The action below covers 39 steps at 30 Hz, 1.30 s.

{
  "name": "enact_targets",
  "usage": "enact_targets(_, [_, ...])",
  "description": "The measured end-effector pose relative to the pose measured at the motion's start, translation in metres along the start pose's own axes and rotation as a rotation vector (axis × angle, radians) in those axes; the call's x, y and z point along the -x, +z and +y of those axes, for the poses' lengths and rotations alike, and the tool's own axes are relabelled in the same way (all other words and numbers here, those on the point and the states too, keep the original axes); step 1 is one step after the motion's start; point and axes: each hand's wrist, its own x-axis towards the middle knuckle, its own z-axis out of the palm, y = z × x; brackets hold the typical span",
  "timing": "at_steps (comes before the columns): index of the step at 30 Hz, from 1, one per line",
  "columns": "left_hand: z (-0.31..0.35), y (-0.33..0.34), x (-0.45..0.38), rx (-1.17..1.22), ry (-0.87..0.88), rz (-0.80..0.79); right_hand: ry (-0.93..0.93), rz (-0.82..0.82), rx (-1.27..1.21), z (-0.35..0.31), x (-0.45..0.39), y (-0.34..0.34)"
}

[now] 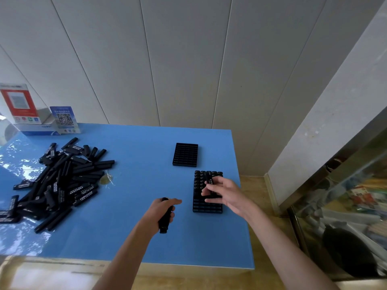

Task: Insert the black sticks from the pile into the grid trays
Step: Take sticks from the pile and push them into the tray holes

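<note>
Black sticks, loose pile (56, 183): many slim matte sticks, some with white lettering, heaped crisscross at the table's left. Near grid tray (207, 203): black, far rows filled with upright sticks, near rows open. Far grid tray (185, 154): black, cells unfilled, lying flat just beyond. One stick (210, 181) above the near tray; several more (165, 218) bundled near the table's middle.

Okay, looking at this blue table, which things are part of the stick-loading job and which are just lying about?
Part of the job:
- pile of black sticks
- near tray, partly filled
- far tray, empty
- stick in the right hand
- sticks in the left hand

Just lying about:
- QR code sign
- red and white sign
- clear wrapper
</note>
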Motion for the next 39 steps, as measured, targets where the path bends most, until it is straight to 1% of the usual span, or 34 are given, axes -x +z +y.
enact_targets(7, [-0.001, -0.006, 0.0, 0.02, -0.004, -0.021, -0.241, 0.215, 0.375, 0.003, -0.006, -0.009])
enact_targets(9, [-0.001, -0.007, 0.002, 0.037, -0.021, -0.035, -0.282, 0.244, 0.468, 0.004, -0.008, -0.015])
enact_targets(12, [-0.001, -0.007, 0.004, 0.052, -0.017, -0.053, -0.283, 0.306, 0.541, 0.009, -0.008, -0.023])
enact_targets(15, [-0.002, -0.006, 0.006, 0.107, 0.007, -0.07, -0.322, 0.343, 0.754, 0.017, -0.005, -0.03])
enact_targets(17, [-0.001, -0.004, 0.008, 0.162, 0.036, -0.076, -0.39, 0.35, 0.934, 0.021, -0.003, -0.032])
enact_targets(19, [0.0, -0.001, 0.011, 0.21, 0.077, -0.073, -0.441, 0.37, 1.028, 0.025, -0.002, -0.033])
enact_targets(23, [0.002, 0.001, 0.014, 0.221, 0.129, -0.082, -0.468, 0.357, 1.059, 0.03, -0.001, -0.032])
enact_targets(26, [0.004, 0.0, 0.014, 0.238, 0.148, -0.06, -0.491, 0.336, 1.083, 0.032, -0.002, -0.03])
enact_targets(33, [0.004, -0.004, 0.012, 0.354, 0.08, -0.07, -0.509, 0.296, 1.224, 0.036, -0.008, -0.031])
enact_targets(36, [0.002, -0.005, 0.013, 0.296, 0.095, -0.11, -0.499, 0.288, 1.273, 0.035, -0.013, -0.027])
enact_targets(39, [0.0, -0.003, 0.016, 0.244, 0.111, -0.169, -0.519, 0.331, 1.309, 0.036, -0.015, -0.025])
